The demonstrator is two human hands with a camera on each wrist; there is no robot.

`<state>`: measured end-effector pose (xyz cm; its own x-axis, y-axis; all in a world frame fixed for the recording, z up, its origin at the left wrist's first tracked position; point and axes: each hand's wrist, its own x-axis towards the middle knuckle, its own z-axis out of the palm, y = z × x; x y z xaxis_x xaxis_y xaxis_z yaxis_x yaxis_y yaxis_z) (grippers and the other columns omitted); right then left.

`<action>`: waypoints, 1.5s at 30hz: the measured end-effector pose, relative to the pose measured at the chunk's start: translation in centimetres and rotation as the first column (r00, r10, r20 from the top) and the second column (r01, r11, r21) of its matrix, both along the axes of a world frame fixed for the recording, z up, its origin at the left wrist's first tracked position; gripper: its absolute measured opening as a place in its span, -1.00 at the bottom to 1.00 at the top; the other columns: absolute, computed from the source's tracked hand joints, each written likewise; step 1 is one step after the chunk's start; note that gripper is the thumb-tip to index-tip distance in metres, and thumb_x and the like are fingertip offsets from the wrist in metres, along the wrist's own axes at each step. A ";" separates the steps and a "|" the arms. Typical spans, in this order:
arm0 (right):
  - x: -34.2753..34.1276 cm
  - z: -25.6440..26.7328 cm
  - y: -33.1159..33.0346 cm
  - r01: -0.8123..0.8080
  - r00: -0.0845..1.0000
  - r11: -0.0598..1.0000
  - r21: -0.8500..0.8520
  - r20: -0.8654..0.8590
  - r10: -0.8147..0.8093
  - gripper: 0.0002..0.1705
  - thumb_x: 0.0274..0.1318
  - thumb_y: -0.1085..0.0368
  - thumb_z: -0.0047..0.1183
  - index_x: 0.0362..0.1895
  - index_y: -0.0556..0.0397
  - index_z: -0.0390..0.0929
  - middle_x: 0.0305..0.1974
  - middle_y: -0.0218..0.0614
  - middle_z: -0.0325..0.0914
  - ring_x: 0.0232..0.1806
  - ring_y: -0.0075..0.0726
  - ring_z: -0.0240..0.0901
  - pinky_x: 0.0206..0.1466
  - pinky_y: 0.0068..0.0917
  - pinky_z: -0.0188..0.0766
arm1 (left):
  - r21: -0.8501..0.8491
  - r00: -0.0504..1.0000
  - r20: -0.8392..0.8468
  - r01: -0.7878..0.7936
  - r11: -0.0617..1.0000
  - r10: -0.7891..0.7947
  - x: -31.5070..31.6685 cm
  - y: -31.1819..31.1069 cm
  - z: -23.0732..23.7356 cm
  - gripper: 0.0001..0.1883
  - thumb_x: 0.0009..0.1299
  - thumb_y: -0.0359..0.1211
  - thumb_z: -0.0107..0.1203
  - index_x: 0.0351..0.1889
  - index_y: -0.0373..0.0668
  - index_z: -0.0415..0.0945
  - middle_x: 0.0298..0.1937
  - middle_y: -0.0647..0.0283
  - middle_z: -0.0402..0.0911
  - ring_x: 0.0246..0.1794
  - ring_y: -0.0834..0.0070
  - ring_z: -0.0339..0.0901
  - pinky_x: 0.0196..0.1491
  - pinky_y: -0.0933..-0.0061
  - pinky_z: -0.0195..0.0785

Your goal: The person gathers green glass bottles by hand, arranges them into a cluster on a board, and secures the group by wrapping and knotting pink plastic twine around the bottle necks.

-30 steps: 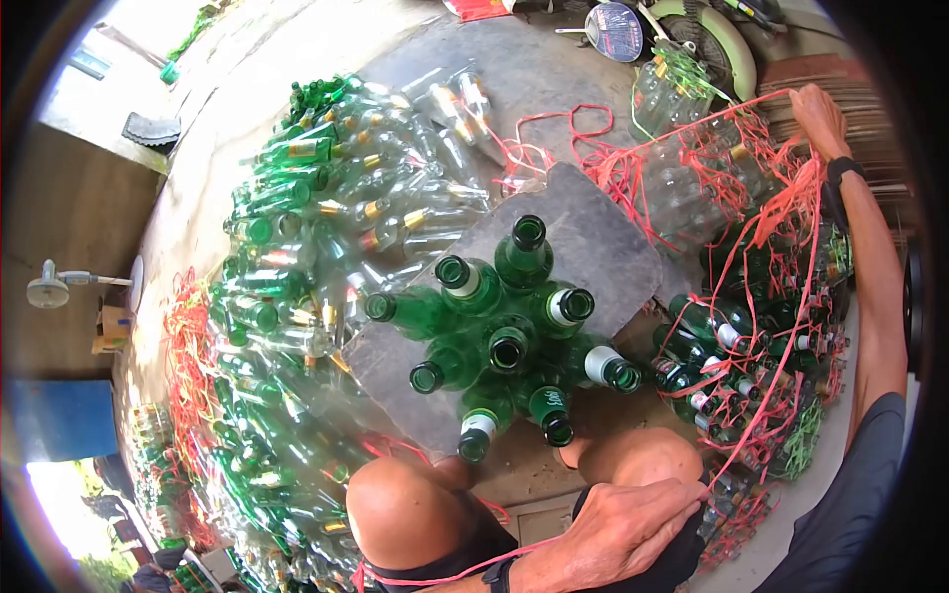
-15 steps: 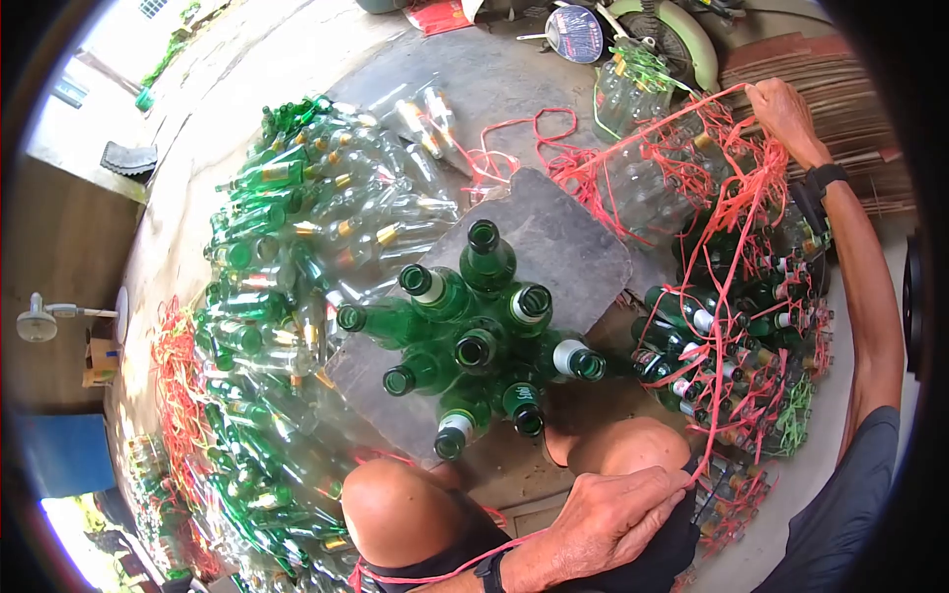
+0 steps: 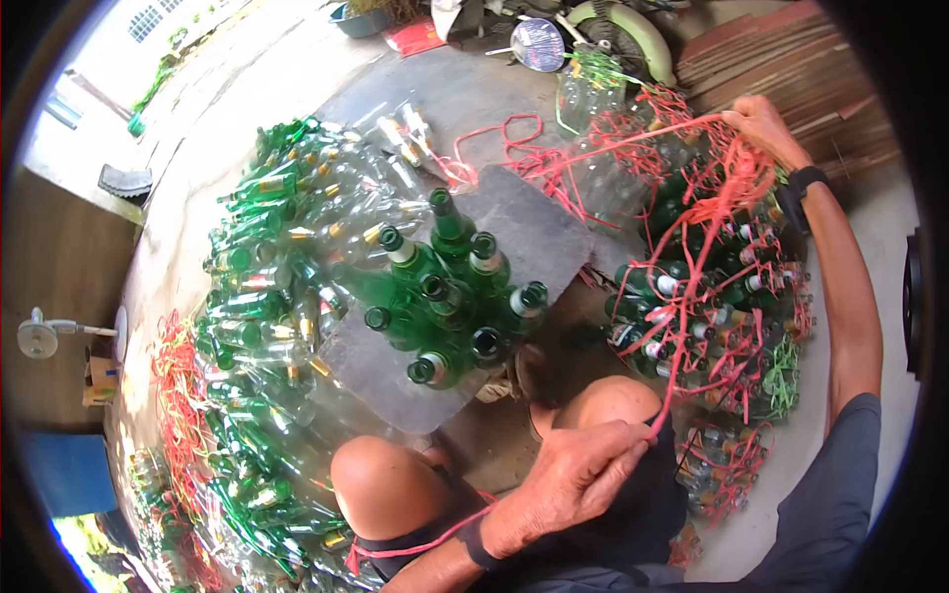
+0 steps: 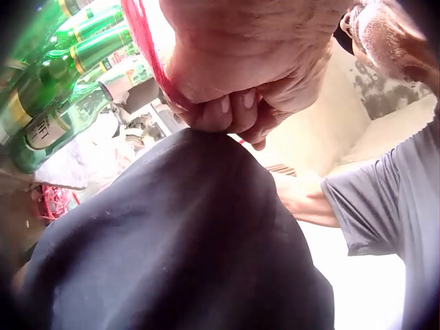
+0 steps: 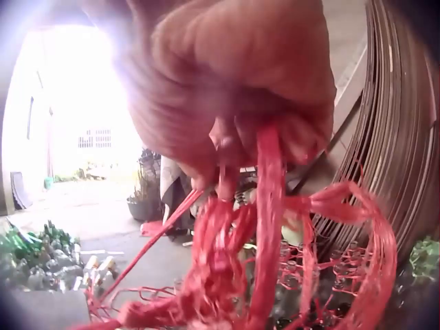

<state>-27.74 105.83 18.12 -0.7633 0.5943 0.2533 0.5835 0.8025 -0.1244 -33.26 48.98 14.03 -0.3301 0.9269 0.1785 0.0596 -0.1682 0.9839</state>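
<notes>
In the head view, my left hand [image 3: 578,474] pinches a strand of pink plastic twine [image 3: 682,346] above my thigh. My right hand [image 3: 761,128], raised at the upper right, holds that twine too, and a loose red bundle hangs below it. The right wrist view shows the fingers of my right hand [image 5: 234,82] curled round several flat pink strands [image 5: 270,220]. Curled fingers of my left hand [image 4: 247,62] show close over dark cloth in the left wrist view. Between my knees and the twine, a cluster of upright green bottles [image 3: 445,296] stands on a grey board [image 3: 386,390].
A large heap of green and clear bottles [image 3: 287,326] lies along the left. Tied bottles [image 3: 732,287] under tangled twine are at my right. Further off are a wheel [image 3: 623,40], a round fan [image 3: 537,44] and stacked brown slats [image 3: 781,54]. Red twine [image 3: 181,395] lies at far left.
The head view has swung, so the bottles, board and both hands sit further left in it. Both hands keep hold of the twine, and the strand between them stays stretched out.
</notes>
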 end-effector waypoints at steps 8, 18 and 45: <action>5.6 3.1 -5.3 -0.096 0.950 0.830 -0.549 -0.301 -0.088 -0.58 0.33 -0.03 0.09 -0.22 0.12 0.63 -0.40 -0.49 0.50 -0.35 -0.61 0.37 -0.31 -0.52 0.33 | -0.100 1.000 -0.014 -0.004 0.995 0.003 0.8 -0.9 2.5 -0.86 0.46 -0.54 0.09 -0.13 -0.31 0.66 -0.42 0.19 0.64 -0.51 0.57 0.52 -0.36 0.55 0.39; 11.8 5.6 -10.4 -0.213 0.798 0.508 -0.835 -0.449 -0.403 -0.61 0.36 -0.02 0.14 -0.04 0.04 0.56 -0.14 -0.45 0.53 -0.14 -0.50 0.52 -0.09 -0.41 0.61 | -0.045 0.979 -0.119 -0.174 0.984 0.168 0.8 -4.6 9.1 -0.82 0.28 -0.65 0.05 -0.24 -0.37 0.66 -0.52 0.23 0.60 -0.62 0.57 0.45 -0.53 0.56 0.22; 22.6 -5.8 -15.9 -0.415 0.668 0.069 -0.907 -0.355 -0.654 -0.75 0.40 0.14 0.10 -0.10 0.04 0.62 -0.54 -0.62 0.50 -0.47 -0.60 0.53 -0.23 -0.36 0.64 | 0.055 0.751 0.249 -0.641 0.765 0.611 0.7 -20.1 8.0 -0.79 0.59 -0.33 -0.12 -0.27 -0.24 0.39 -0.62 0.48 0.08 -0.66 0.71 -0.04 -0.52 0.57 -0.11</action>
<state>-5.15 89.89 12.30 -0.5997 0.7313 -0.3249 -0.0200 -0.4196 -0.9075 -32.54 28.90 22.02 -0.8703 0.4717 0.1416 -0.0019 -0.2908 0.9568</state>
